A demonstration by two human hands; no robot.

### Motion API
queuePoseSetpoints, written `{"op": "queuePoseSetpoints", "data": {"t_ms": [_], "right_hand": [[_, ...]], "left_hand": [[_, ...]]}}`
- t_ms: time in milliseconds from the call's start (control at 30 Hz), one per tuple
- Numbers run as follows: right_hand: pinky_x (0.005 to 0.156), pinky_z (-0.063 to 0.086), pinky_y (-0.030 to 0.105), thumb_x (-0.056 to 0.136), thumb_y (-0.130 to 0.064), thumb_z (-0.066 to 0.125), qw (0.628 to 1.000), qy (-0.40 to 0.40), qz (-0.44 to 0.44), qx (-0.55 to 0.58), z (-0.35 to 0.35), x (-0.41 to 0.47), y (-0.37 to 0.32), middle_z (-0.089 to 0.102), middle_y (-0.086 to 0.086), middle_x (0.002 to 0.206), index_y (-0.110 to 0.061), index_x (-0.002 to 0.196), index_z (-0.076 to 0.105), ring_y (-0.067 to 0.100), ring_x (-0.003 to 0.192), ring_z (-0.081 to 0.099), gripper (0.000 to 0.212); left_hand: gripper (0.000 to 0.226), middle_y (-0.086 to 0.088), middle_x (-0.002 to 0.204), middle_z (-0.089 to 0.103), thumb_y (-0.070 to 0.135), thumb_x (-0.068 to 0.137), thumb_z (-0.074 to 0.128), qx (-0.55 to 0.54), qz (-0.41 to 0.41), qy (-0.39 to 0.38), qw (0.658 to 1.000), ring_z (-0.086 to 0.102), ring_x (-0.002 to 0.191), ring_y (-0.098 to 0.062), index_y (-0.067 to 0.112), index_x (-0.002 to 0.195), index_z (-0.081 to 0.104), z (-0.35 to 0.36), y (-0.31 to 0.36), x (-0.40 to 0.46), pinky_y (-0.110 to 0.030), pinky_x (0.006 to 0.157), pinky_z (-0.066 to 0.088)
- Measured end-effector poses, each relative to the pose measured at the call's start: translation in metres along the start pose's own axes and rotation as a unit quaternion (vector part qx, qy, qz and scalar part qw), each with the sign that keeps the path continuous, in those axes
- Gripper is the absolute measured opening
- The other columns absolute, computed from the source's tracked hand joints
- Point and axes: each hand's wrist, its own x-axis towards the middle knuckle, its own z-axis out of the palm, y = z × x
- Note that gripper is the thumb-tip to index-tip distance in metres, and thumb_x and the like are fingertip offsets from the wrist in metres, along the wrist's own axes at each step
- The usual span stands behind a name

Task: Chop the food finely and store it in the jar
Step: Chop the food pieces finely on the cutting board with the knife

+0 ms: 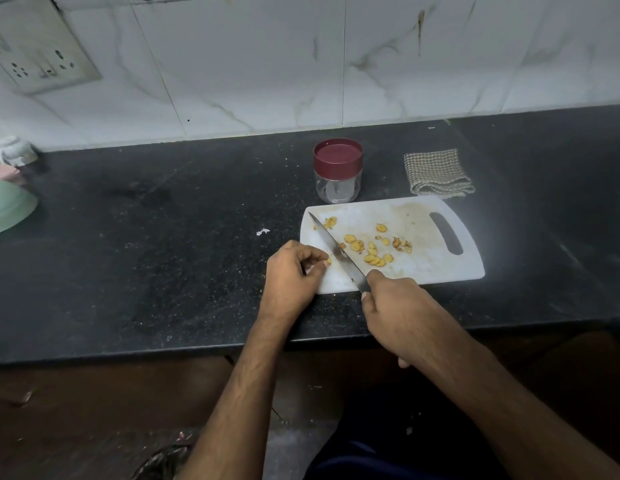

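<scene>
A white cutting board [422, 258] lies on the dark speckled table [163, 254], its handle slot toward 3 o'clock. The left hand [294, 271] rests at the board's 9 o'clock edge, its fingers [319, 261] curled and pinching a small yellow piece of food [328, 261] against the board. The right hand [402, 310] sits at the board's 6 o'clock edge with its fingers wrapped round the handle of a knife [338, 252]; the handle itself is hidden inside the grip. The blade runs toward 11 o'clock across the board, just beside the pinched piece. Yellow slices [370, 251] lie scattered on the middle of the board, on the 3 o'clock side of the blade, and a small heap of scraps [330, 222] sits near the blade tip.

The jar [338, 171], clear with a dark red lid screwed on, stands on the table just beyond the board at 12 o'clock. It looks empty. A folded checked cloth [438, 173] lies beside it toward 3 o'clock. A pale green bowl [7, 209] sits at the far 9 o'clock edge. On the tiled wall at 10 o'clock is a socket plate [41, 57]. No readable writing or brand shows on anything.
</scene>
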Motion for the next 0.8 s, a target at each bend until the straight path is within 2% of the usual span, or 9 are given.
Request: {"op": "queuePoseSetpoints", "data": {"t_ms": [67, 200, 367, 500, 633, 800], "right_hand": [[0.070, 0.061, 0.034, 0.107, -0.029, 0.037, 1.000, 0.001, 0.003, -0.001, 0.0002, 0.0000, -0.0001, 0.052, 0.001, 0.091, -0.017, 0.121, 0.045, 0.014, 0.072, 0.059, 0.020], [0.066, 0.059, 0.032, 0.107, -0.030, 0.037, 1.000, 0.009, 0.000, -0.013, 0.0008, 0.0005, -0.0002, 0.054, 0.001, 0.093, -0.018, 0.122, 0.046, 0.013, 0.072, 0.058, 0.021], [0.056, 0.052, 0.027, 0.107, -0.030, 0.038, 1.000, 0.010, -0.008, -0.021, 0.0046, -0.0007, -0.0008, 0.052, 0.000, 0.090, -0.019, 0.123, 0.046, 0.012, 0.071, 0.054, 0.021], [0.066, 0.052, 0.031, 0.105, -0.028, 0.040, 0.999, 0.014, -0.006, -0.033, 0.0072, -0.0001, -0.0027, 0.057, 0.002, 0.094, -0.019, 0.121, 0.046, 0.015, 0.081, 0.059, 0.019], [0.072, 0.055, 0.035, 0.102, -0.022, 0.044, 0.998, 0.020, -0.002, -0.055, 0.0088, -0.0010, -0.0060, 0.058, 0.004, 0.095, -0.018, 0.118, 0.046, 0.019, 0.085, 0.060, 0.016], [0.070, 0.049, 0.034, 0.101, -0.016, 0.045, 0.997, 0.023, 0.001, -0.079, 0.0097, -0.0075, -0.0095, 0.053, 0.002, 0.092, -0.019, 0.123, 0.042, 0.019, 0.088, 0.057, 0.023]], "left_hand": [[0.006, 0.009, 0.087, 0.062, 0.015, 0.086, 0.080, -0.001, 0.000, 0.005, 1.000, 0.058, 0.074, 0.000, 0.020, 0.089, 0.079, 0.0017, 0.0003, 0.0004, -0.008, 0.070, 0.045], [0.005, 0.010, 0.085, 0.062, 0.016, 0.085, 0.081, -0.011, -0.002, 0.015, 1.000, 0.057, 0.073, 0.005, 0.017, 0.089, 0.079, 0.0027, 0.0002, 0.0000, -0.007, 0.069, 0.045], [0.007, 0.010, 0.087, 0.064, 0.019, 0.086, 0.081, -0.004, -0.002, 0.013, 1.000, 0.057, 0.074, -0.002, 0.021, 0.092, 0.080, 0.0022, 0.0001, -0.0006, -0.010, 0.069, 0.045], [0.005, 0.011, 0.088, 0.065, 0.018, 0.086, 0.081, -0.007, -0.012, 0.014, 1.000, 0.059, 0.077, -0.002, 0.021, 0.090, 0.081, 0.0029, 0.0017, -0.0009, -0.010, 0.069, 0.045], [0.004, 0.014, 0.083, 0.061, 0.017, 0.086, 0.081, -0.010, -0.017, 0.014, 1.000, 0.057, 0.071, 0.002, 0.019, 0.089, 0.081, 0.0028, 0.0030, -0.0004, -0.007, 0.067, 0.044], [0.003, 0.011, 0.085, 0.063, 0.015, 0.086, 0.081, -0.013, -0.023, 0.003, 1.000, 0.056, 0.068, 0.002, 0.017, 0.089, 0.081, 0.0026, 0.0047, 0.0009, -0.006, 0.065, 0.043]]}}
